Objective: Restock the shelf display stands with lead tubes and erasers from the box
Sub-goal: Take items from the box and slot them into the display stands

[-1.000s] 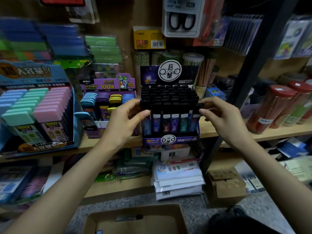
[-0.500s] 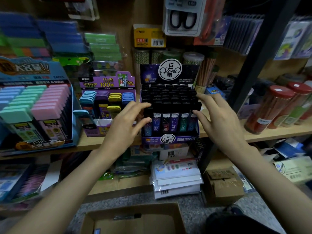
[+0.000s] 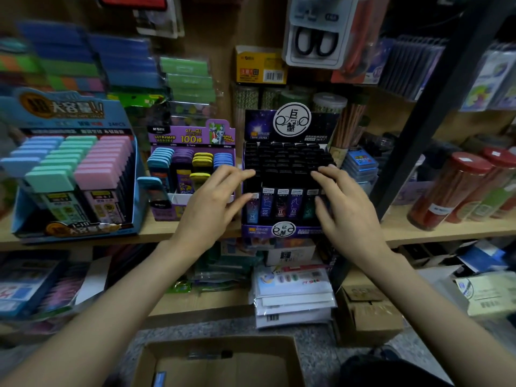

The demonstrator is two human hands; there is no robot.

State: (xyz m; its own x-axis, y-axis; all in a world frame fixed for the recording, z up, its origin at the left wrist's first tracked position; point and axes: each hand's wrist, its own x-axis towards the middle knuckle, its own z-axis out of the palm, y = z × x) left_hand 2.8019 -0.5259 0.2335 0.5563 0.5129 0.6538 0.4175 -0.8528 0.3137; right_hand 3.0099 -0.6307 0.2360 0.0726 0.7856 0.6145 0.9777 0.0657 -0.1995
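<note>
Observation: a second ago both hands pinched the sides of the dark display stand (image 3: 282, 231). They have since let go. The left hand (image 3: 212, 202) and right hand (image 3: 343, 208) now lie with loose, spread fingers on the black caps of the front lead tubes (image 3: 287, 160), grasping nothing.

Location: the stand sits on the wooden shelf (image 3: 446, 227), just beside the purple stand (image 3: 190, 135), its rows apparently full.

Assessment: this stand looks stocked, and the hands are probably levelling the caps. The box (image 3: 290, 358) below shows one dark tube (image 3: 209, 354) remaining, so restocking appears unfinished.
</note>
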